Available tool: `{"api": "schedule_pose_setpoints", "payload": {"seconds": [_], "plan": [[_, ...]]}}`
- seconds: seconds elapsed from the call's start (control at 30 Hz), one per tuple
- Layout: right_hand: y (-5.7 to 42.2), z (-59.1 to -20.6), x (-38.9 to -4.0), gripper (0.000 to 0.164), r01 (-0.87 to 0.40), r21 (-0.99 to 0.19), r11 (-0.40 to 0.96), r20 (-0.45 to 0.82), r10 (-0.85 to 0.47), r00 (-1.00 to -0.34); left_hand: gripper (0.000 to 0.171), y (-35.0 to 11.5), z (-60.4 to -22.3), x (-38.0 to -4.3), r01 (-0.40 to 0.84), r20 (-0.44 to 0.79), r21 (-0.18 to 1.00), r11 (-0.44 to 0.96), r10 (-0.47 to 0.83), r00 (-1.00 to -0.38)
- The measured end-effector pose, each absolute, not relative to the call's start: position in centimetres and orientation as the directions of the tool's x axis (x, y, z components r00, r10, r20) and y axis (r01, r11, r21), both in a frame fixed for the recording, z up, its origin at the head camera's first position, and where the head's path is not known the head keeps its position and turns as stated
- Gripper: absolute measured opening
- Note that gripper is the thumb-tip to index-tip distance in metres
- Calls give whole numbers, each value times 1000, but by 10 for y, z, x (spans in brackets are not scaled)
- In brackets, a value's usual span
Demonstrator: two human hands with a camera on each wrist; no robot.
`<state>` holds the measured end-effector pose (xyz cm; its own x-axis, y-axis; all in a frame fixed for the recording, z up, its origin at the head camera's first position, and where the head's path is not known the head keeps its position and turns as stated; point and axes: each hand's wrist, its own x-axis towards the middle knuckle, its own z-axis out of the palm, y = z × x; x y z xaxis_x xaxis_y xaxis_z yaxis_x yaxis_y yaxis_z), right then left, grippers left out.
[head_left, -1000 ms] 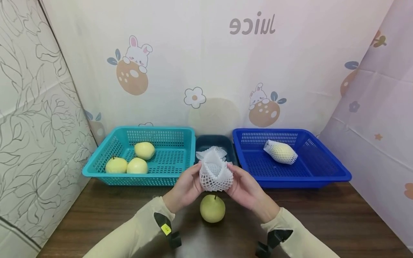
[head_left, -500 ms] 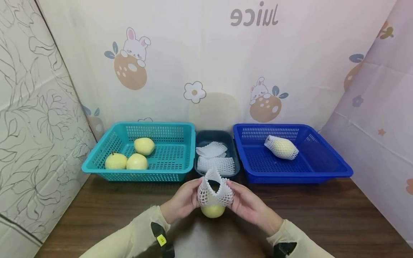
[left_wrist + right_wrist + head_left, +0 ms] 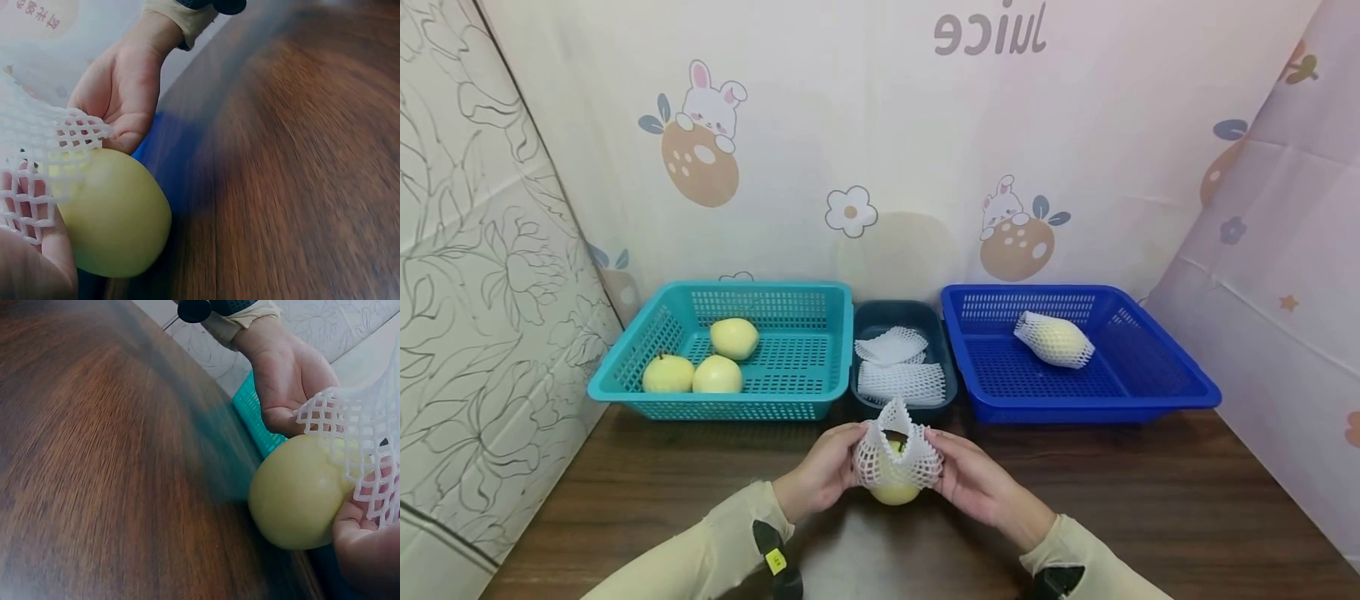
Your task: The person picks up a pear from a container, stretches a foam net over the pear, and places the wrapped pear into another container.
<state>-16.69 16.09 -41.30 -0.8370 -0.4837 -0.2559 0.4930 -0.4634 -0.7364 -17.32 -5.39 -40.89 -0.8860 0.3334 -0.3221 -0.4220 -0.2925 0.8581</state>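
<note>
A white foam fruit net (image 3: 868,462) is stretched over the upper part of a yellow-green pear (image 3: 896,495) on the dark wooden table. My left hand (image 3: 820,472) pinches the net's left side, and my right hand (image 3: 981,485) pinches its right side. Through the net's open top the pear's stem shows. Both wrist views show the bare lower part of the pear (image 3: 122,212) sticking out below the mesh (image 3: 350,434). Some fingers are hidden behind or inside the net.
At the back left, a teal basket (image 3: 790,408) holds three bare pears (image 3: 717,375). A small dark tray (image 3: 951,379) behind my hands carries more foam nets (image 3: 901,382). To the right, a blue basket (image 3: 1135,405) contains one netted pear (image 3: 1056,340). A patterned curtain (image 3: 910,125) closes off the back.
Both hands have lowered the net from above the dark tray onto the pear. In the last half second it has shifted only slightly, and the stem has come into view.
</note>
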Motion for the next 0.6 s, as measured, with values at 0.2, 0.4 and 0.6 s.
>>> {"api": "schedule_pose_setpoints", "payload": {"seconds": [0.2, 0.4, 0.6], "plan": [[161, -419, -169, 22, 479, -775, -412, -273, -465, -842, 38, -56, -415, -175, -433, -357, 876, -213, 315, -879], [163, -427, -167, 15, 468, -813, -346, -301, -439, -847, 35, -56, -425, -175, -411, -354, 900, -143, 309, -883], [162, -434, -163, 21, 426, -875, -229, -329, -365, -871, 31, -53, -427, -174, -390, -357, 918, -74, 275, -893]]}}
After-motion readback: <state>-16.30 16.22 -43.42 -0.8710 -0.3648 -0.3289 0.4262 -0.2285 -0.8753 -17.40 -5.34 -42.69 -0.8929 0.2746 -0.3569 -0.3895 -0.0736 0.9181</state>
